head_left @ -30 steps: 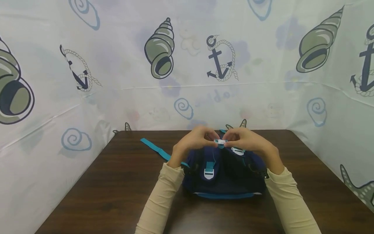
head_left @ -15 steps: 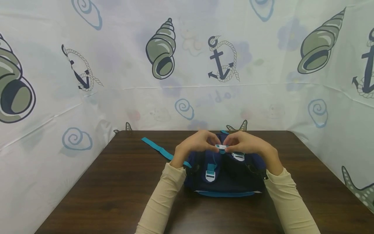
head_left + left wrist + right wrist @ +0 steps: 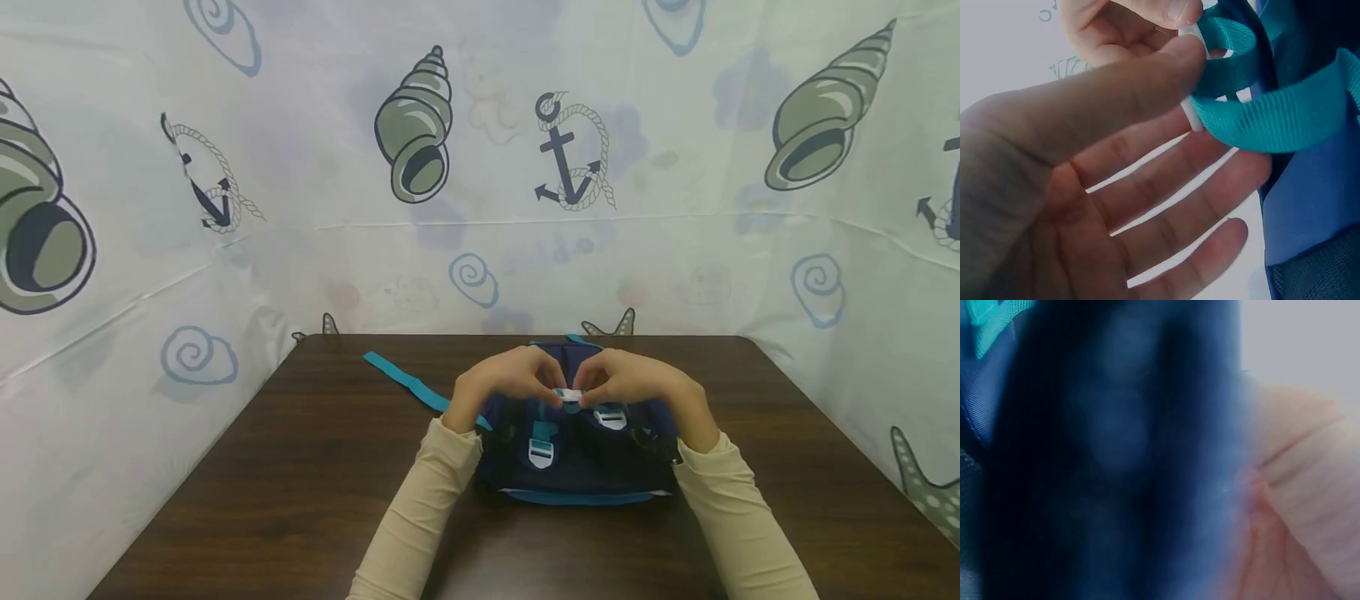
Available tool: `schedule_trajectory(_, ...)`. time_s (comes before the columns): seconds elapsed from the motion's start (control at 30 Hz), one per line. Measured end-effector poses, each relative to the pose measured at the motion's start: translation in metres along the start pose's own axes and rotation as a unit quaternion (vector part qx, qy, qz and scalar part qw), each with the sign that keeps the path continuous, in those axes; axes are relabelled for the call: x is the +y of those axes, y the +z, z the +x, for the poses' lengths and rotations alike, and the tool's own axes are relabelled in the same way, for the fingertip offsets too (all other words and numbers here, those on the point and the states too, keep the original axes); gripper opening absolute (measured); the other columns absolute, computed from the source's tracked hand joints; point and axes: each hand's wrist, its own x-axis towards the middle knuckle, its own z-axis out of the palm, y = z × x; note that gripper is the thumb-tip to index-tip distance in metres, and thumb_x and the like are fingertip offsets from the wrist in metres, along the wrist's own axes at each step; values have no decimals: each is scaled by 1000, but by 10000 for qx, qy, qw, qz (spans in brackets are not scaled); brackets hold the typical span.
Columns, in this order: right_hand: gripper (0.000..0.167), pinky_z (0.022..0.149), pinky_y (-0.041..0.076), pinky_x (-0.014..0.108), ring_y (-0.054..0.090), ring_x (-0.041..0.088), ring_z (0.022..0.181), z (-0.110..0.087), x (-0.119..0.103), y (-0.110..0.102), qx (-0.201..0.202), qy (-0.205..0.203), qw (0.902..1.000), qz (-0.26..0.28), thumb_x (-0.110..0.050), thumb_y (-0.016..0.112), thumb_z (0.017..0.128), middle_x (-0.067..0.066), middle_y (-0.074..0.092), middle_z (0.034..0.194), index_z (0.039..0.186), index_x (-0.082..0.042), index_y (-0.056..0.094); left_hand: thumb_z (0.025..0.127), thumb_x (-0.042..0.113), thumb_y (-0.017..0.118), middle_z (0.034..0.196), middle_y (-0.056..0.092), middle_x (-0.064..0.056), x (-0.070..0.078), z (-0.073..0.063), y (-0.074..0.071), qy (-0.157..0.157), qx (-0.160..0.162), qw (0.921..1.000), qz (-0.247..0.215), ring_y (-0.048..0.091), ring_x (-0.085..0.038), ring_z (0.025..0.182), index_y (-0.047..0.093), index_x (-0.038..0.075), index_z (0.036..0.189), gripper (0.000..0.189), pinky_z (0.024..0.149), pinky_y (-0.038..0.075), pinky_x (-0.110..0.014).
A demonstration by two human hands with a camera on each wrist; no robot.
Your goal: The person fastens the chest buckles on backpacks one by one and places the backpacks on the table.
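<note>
A navy backpack [image 3: 600, 467] lies on the table with its shoulder straps facing up. Above its middle, my left hand [image 3: 510, 372] and right hand [image 3: 637, 377] meet at a small white buckle [image 3: 572, 395]. In the left wrist view, thumb and fingers pinch the white buckle [image 3: 1192, 115], while teal webbing [image 3: 1279, 122] loops through it and the other fingers stretch out. The right hand pinches the buckle's other end; blurred dark fabric [image 3: 1116, 444] hides its fingertips in the right wrist view.
White strap adjusters [image 3: 541, 453] sit on the shoulder straps, one left and one right. A loose teal strap [image 3: 405, 381] trails from the backpack's left side over the brown wooden table [image 3: 300, 500]. A patterned white curtain [image 3: 322, 167] stands behind and at both sides.
Both hands have come down slightly toward the backpack, with the white buckle between them. More of the backpack's top now shows behind the hands.
</note>
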Motion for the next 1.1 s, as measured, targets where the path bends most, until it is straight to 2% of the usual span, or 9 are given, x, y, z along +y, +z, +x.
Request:
schedule_trajectory(0.13,13,81,56,34,65,14,88,0,5,9,-48,116,9999,-109,-19,71,92,0,71,96,102,-10,70,87,22,78,91,71,7,4,5,8,-273,-180,9994,104,64,-11,87,74,19,91,6,83,54,-29)
schedule_trajectory(0.3,11,75,54,29,61,12,81,-2,14,27,-183,257,9993,-211,-19,74,90,-4,69,90,98,-13,70,84,22,81,86,67,7,6,12,23,-456,-532,9963,494,60,-11,79,70,19,84,12,72,52,-26)
schedule_trajectory(0.47,10,72,53,28,59,12,77,2,16,37,-186,278,9991,-268,-16,76,88,-4,67,86,93,-13,69,81,24,84,86,65,6,5,14,31,-671,-592,9932,740,59,-11,77,68,19,83,17,69,51,-26)
schedule_trajectory(0.67,11,69,51,27,57,12,75,12,11,45,-321,393,9979,-393,-14,77,86,-3,65,84,92,-12,67,79,25,85,84,65,6,-1,10,34,-1049,-694,9890,776,58,-11,77,67,20,82,19,68,50,-27)
schedule_trajectory(0.87,14,69,49,28,55,14,75,21,9,52,-447,728,9952,-474,-14,78,85,-2,62,83,91,-13,66,78,25,86,84,64,7,-8,11,38,-1106,-759,9877,799,57,-11,77,67,20,82,20,69,49,-28)
schedule_trajectory(1.0,14,69,49,29,56,14,76,20,13,53,-449,668,9957,-448,-18,77,86,-3,62,84,93,-14,66,78,29,86,90,66,8,-10,12,37,-1071,-850,9874,796,59,-12,83,69,20,90,22,75,51,-31)
schedule_trajectory(1.1,17,72,52,31,59,14,79,15,19,49,-272,469,9981,-300,-28,73,91,-3,65,88,98,-14,67,80,41,83,106,68,7,-9,9,33,-973,-867,9876,874,62,-13,96,70,20,110,38,85,53,-35)
